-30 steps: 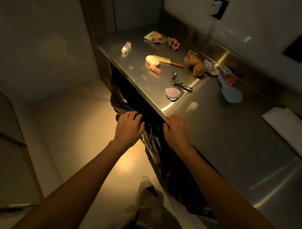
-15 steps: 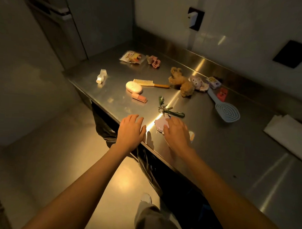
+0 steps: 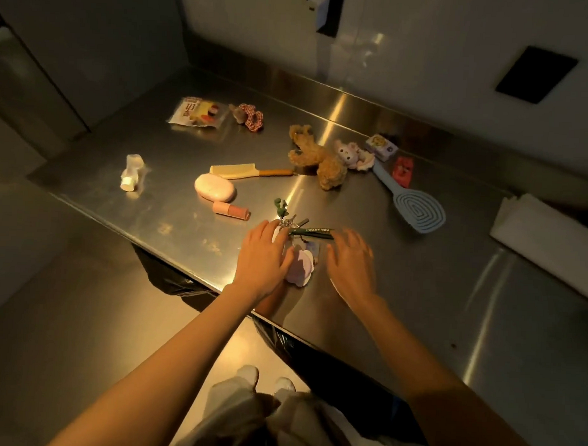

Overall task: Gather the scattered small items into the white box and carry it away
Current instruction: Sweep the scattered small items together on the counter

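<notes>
Small items lie scattered on a steel counter [image 3: 450, 295]. My left hand [image 3: 261, 258] and right hand [image 3: 349, 258] hover over it near the front edge, fingers straight, holding nothing. Between them sits a pale pink compact [image 3: 301, 266], touching my left thumb. Just beyond lies a green keychain [image 3: 305, 230]. Farther back are a pink tube [image 3: 231, 210], a pink oval case [image 3: 215, 187], a yellow comb [image 3: 247, 171], a brown plush bear [image 3: 318, 157], a pink plush [image 3: 353, 154] and a blue hairbrush [image 3: 415, 207]. A white box [image 3: 548, 241] sits at the right edge.
At the back lie a snack packet [image 3: 198, 112], a red scrunchie [image 3: 251, 116], a small printed box [image 3: 381, 147] and a red item [image 3: 402, 171]. A small white bottle [image 3: 131, 177] lies at the left. A black bag [image 3: 331, 367] hangs under the counter.
Both hands have risen from the counter's front edge and reached forward over the top, now flanking the pink compact. The view has swung up toward the counter.
</notes>
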`<state>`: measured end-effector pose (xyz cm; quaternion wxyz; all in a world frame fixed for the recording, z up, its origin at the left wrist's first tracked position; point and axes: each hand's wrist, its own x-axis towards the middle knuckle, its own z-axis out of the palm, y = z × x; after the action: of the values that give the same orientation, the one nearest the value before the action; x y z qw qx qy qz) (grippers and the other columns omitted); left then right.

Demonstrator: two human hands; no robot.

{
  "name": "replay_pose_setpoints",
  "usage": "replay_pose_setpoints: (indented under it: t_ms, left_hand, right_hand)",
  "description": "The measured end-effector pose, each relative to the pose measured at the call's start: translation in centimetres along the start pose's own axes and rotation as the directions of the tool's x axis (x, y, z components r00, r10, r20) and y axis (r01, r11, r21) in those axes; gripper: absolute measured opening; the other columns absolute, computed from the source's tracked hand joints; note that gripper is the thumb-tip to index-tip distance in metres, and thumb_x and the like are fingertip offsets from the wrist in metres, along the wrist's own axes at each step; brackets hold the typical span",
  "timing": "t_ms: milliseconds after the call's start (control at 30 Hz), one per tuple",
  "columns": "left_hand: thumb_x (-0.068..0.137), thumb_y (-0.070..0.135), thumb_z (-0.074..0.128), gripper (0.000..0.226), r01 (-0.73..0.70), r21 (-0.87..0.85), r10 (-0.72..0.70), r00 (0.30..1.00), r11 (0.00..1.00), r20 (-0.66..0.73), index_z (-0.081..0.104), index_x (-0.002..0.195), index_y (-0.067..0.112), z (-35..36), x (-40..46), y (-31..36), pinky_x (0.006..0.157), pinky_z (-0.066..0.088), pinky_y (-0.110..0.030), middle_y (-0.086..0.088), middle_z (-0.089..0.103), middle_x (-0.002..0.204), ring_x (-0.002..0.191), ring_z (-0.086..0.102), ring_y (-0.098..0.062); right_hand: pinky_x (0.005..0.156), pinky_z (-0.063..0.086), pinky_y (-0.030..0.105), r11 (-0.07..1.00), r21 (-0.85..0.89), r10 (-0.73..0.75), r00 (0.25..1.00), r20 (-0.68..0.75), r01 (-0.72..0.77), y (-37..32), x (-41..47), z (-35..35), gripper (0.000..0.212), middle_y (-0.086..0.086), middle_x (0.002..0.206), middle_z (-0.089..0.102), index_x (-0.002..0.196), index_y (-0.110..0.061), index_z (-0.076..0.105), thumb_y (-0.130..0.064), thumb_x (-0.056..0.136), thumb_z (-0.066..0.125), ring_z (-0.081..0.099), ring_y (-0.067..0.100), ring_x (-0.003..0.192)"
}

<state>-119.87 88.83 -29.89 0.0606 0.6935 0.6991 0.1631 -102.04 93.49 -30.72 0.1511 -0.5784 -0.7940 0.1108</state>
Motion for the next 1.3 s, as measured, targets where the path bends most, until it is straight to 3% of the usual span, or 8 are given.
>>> replay_pose_setpoints:
  t_ms: [233, 433, 567, 633, 800, 1033, 1200, 1300]
  left_hand:
    - [0.094, 0.046, 0.025, 0.057, -0.116, -0.001, 0.115, 0.976, 0.993, 0.184, 0.042, 0.139, 0.016, 3.3, 2.1, 0.2, 0.113, 0.024, -0.048, -0.011, 0.032, 0.151, 0.14, 0.024, -0.031]
    - [0.093, 0.055, 0.009, 0.066, -0.193, -0.01, 0.189, 0.95, 0.981, 0.247, 0.022, 0.149, 0.021, 5.3, 2.8, -0.6, 0.115, 0.003, -0.043, -0.008, 0.011, 0.158, 0.144, 0.004, -0.031]
    - [0.093, 0.059, 0.01, 0.066, -0.246, -0.05, 0.249, 0.921, 0.968, 0.298, 0.012, 0.15, 0.026, 6.4, 3.5, -1.9, 0.113, -0.007, -0.041, -0.007, 0.002, 0.159, 0.145, -0.006, -0.027]
    - [0.092, 0.06, 0.007, 0.068, -0.269, -0.085, 0.282, 0.908, 0.959, 0.309, 0.013, 0.15, 0.026, 6.6, 3.8, -2.1, 0.115, -0.006, -0.042, -0.007, 0.003, 0.159, 0.145, -0.007, -0.026]
    - [0.093, 0.057, 0.01, 0.068, -0.317, -0.164, 0.35, 0.902, 0.934, 0.253, 0.03, 0.146, 0.02, 7.1, 3.9, -2.0, 0.118, 0.002, -0.045, -0.008, 0.019, 0.156, 0.145, -0.001, -0.024]
    - [0.094, 0.052, 0.018, 0.063, -0.383, -0.203, 0.424, 0.876, 0.901, 0.23, 0.041, 0.141, 0.017, 8.0, 4.4, -0.9, 0.117, 0.008, -0.047, -0.01, 0.031, 0.151, 0.144, 0.011, -0.027]
    - [0.094, 0.054, 0.017, 0.065, -0.41, -0.236, 0.462, 0.854, 0.881, 0.24, 0.041, 0.141, 0.017, 8.8, 4.5, 1.4, 0.117, 0.007, -0.047, -0.011, 0.032, 0.151, 0.144, 0.011, -0.028]
    - [0.094, 0.054, 0.017, 0.065, -0.435, -0.247, 0.49, 0.838, 0.866, 0.241, 0.041, 0.141, 0.016, 9.4, 4.4, 3.4, 0.117, 0.002, -0.043, -0.011, 0.031, 0.151, 0.144, 0.01, -0.028]
  right_hand:
    - [0.111, 0.027, 0.041, 0.973, -0.062, 0.22, 0.975, -0.016, -0.22, 1.8, -2.5, 0.7, 0.043, 0.011, 0.146, 0.04, 0.138, -0.014, 0.045, -0.031, 0.099, 0.039, 0.031, 0.024, 0.137]
    - [0.115, 0.021, 0.043, 0.934, -0.05, 0.352, 0.935, -0.036, -0.354, 1.4, -4.0, 2.3, 0.048, 0.011, 0.155, 0.023, 0.145, -0.017, 0.033, -0.033, 0.099, 0.038, 0.017, 0.026, 0.143]
    - [0.107, 0.036, 0.044, 0.923, 0.004, 0.383, 0.916, -0.116, -0.385, 0.7, -4.8, 4.4, 0.048, 0.018, 0.149, 0.034, 0.14, -0.01, 0.043, -0.034, 0.098, 0.042, 0.031, 0.033, 0.138]
    - [0.101, 0.044, 0.046, 0.936, 0.07, 0.351, 0.923, -0.161, -0.344, 0.7, -5.2, 5.6, 0.045, 0.024, 0.141, 0.043, 0.133, -0.003, 0.051, -0.029, 0.097, 0.045, 0.038, 0.038, 0.133]
    - [0.095, 0.049, 0.047, 0.902, 0.044, 0.43, 0.891, -0.148, -0.428, 0.4, -4.4, 6.4, 0.044, 0.023, 0.137, 0.047, 0.129, -0.004, 0.053, -0.027, 0.096, 0.033, 0.044, 0.037, 0.128]
    - [0.106, 0.037, 0.043, 0.918, 0.045, 0.396, 0.902, -0.17, -0.395, 2.4, -6.2, 6.5, 0.051, 0.025, 0.144, 0.038, 0.136, -0.002, 0.043, -0.016, 0.088, 0.053, 0.035, 0.038, 0.134]
    - [0.103, 0.041, 0.05, 0.895, 0.067, 0.446, 0.874, -0.193, -0.442, 3.9, -7.1, 5.8, 0.044, 0.025, 0.142, 0.04, 0.136, -0.005, 0.043, -0.022, 0.096, 0.039, 0.037, 0.038, 0.133]
    - [0.1, 0.042, 0.053, 0.871, 0.095, 0.49, 0.845, -0.212, -0.482, 5.5, -7.8, 5.2, 0.045, 0.024, 0.142, 0.04, 0.135, -0.006, 0.042, -0.022, 0.094, 0.042, 0.039, 0.038, 0.132]
